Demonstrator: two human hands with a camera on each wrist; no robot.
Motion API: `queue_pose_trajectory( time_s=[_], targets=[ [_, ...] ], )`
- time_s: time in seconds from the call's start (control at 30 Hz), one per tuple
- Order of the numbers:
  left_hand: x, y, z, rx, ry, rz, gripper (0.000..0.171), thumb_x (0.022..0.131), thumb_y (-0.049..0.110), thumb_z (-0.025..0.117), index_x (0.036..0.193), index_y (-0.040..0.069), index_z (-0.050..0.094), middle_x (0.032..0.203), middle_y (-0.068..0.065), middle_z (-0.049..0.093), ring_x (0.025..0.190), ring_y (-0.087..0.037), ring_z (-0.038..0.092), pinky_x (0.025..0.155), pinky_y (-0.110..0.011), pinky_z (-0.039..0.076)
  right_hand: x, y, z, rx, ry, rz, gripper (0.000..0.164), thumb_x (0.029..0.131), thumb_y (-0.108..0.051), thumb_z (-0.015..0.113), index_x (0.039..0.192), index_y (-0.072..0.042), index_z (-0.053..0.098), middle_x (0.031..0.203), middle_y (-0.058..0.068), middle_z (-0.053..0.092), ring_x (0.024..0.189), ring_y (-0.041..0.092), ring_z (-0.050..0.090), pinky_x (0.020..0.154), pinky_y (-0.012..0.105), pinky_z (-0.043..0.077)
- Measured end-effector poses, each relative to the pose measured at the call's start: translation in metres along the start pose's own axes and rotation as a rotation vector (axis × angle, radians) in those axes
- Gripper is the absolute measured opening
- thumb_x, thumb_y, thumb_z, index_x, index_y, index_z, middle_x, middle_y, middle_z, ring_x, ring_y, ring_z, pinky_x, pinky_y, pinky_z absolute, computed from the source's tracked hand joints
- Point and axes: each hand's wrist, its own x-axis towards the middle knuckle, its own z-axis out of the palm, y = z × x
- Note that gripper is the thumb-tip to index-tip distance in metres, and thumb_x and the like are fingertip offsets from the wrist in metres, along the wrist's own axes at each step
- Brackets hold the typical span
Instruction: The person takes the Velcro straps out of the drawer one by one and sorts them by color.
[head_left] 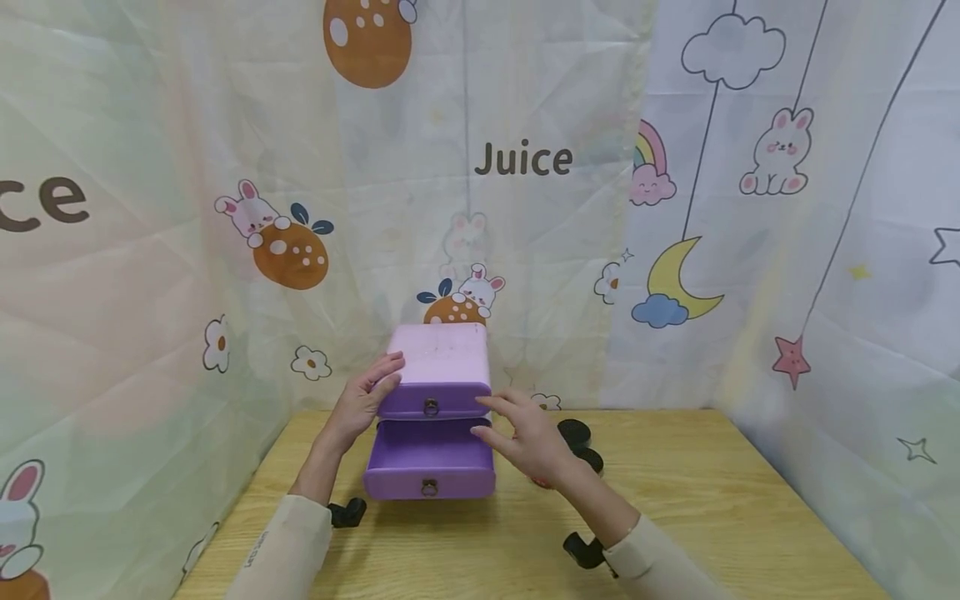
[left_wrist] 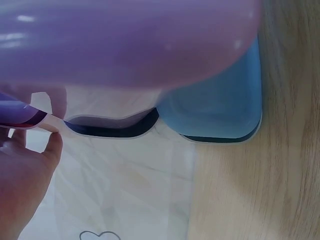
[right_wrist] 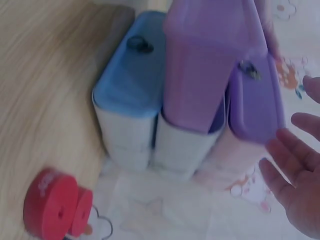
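A small drawer cabinet (head_left: 438, 354) with a pale pink top stands on the table. Its purple top drawer (head_left: 401, 402) is closed and has a small dark ring pull. Below it, the lighter purple middle drawer (head_left: 461, 484) sticks well out, and no contents show inside. A closed blue drawer (right_wrist: 130, 82) forms the bottom level in the right wrist view. My left hand (head_left: 365, 407) rests along the cabinet's upper left side, fingertips at the top edge. Fingers spread and slightly bent, my right hand (head_left: 531, 440) is at the right end of the top drawer, gripping nothing.
Right of the cabinet, partly behind my right hand, are black discs (head_left: 574, 434). Red round pieces (right_wrist: 52, 205) stand there in the right wrist view. Printed cloth (head_left: 540, 250) hangs close behind the cabinet and along both sides of the wooden table (head_left: 675, 500).
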Motion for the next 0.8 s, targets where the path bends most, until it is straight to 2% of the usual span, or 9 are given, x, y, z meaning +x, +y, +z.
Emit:
queue_pose_trajectory(
  time_s=[0.13, 0.3, 0.43, 0.57, 0.67, 0.8],
  targets=[
    [-0.001, -0.001, 0.000, 0.002, -0.001, -0.005, 0.046, 0.106, 0.024, 0.062, 0.148, 0.005, 0.058, 0.165, -0.008, 0.042, 0.162, -0.028, 0.018, 0.131, -0.056, 0.010, 0.000, -0.009, 0.014, -0.004, -0.020, -0.061, 0.044, 0.095, -0.037, 0.077, 0.131, -0.013, 0.072, 0.103, 0.006, 0.067, 0.087, 0.015, 0.059, 0.063, 0.019, 0.043],
    [-0.001, -0.002, -0.001, 0.007, 0.002, -0.003, 0.046, 0.105, 0.029, 0.064, 0.147, 0.009, 0.060, 0.164, -0.004, 0.044, 0.162, -0.025, 0.019, 0.131, -0.054, 0.011, -0.001, -0.019, 0.027, -0.061, -0.028, -0.146, 0.038, 0.090, -0.036, 0.082, 0.123, -0.019, 0.075, 0.082, 0.004, 0.060, 0.070, 0.008, 0.046, 0.059, 0.015, 0.033],
    [-0.001, -0.004, -0.002, 0.012, -0.001, -0.004, 0.047, 0.105, 0.031, 0.063, 0.147, 0.010, 0.060, 0.165, -0.003, 0.043, 0.162, -0.025, 0.018, 0.131, -0.055, 0.010, -0.002, -0.027, 0.032, -0.086, -0.067, -0.180, 0.038, 0.090, -0.037, 0.082, 0.123, -0.018, 0.075, 0.079, -0.003, 0.058, 0.067, 0.001, 0.042, 0.056, 0.013, 0.032],
    [-0.001, -0.004, -0.002, 0.008, -0.004, -0.005, 0.047, 0.106, 0.032, 0.063, 0.147, 0.010, 0.060, 0.165, -0.003, 0.043, 0.162, -0.025, 0.018, 0.131, -0.055, 0.010, -0.004, -0.032, 0.034, -0.108, -0.119, -0.165, 0.038, 0.093, -0.039, 0.079, 0.125, -0.019, 0.075, 0.078, -0.008, 0.057, 0.065, -0.002, 0.042, 0.053, 0.012, 0.032],
    [-0.002, -0.003, -0.001, -0.001, -0.002, -0.005, 0.047, 0.106, 0.030, 0.063, 0.147, 0.009, 0.060, 0.165, -0.003, 0.043, 0.162, -0.025, 0.018, 0.131, -0.054, 0.011, -0.006, -0.036, 0.035, -0.100, -0.129, -0.169, 0.035, 0.093, -0.036, 0.079, 0.124, -0.018, 0.076, 0.077, -0.012, 0.057, 0.065, -0.003, 0.045, 0.055, 0.010, 0.035],
    [-0.001, -0.002, -0.001, 0.002, -0.003, -0.002, 0.047, 0.106, 0.030, 0.063, 0.147, 0.008, 0.060, 0.165, -0.004, 0.043, 0.162, -0.025, 0.018, 0.131, -0.054, 0.011, -0.008, -0.042, 0.036, -0.054, -0.162, -0.209, 0.030, 0.094, -0.027, 0.079, 0.121, -0.014, 0.077, 0.080, -0.010, 0.068, 0.067, -0.007, 0.052, 0.059, 0.006, 0.041]
  ],
)
